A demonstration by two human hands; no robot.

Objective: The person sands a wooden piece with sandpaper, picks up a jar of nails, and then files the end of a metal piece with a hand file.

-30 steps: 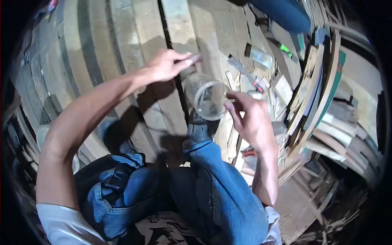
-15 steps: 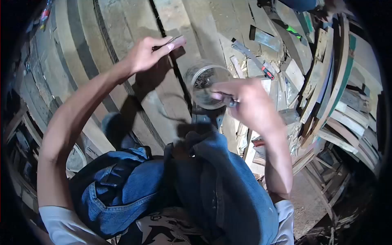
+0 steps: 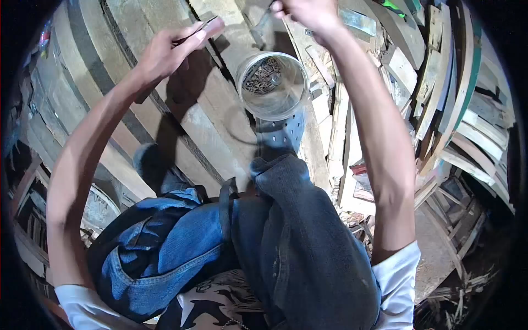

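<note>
My left hand pinches a thin nail between thumb and forefinger, raised over the broad wooden planks I squat on. My right hand reaches out past the clear plastic jar, closed around something slim at the frame's top edge; what it is, I cannot tell. The jar stands upright on the planks just ahead of my shoe, between my two arms, with dark nails piled in its bottom.

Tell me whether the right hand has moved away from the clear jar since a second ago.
Yes. The right hand has lifted from the clear jar's rim to beyond it, toward the frame's top.
</note>
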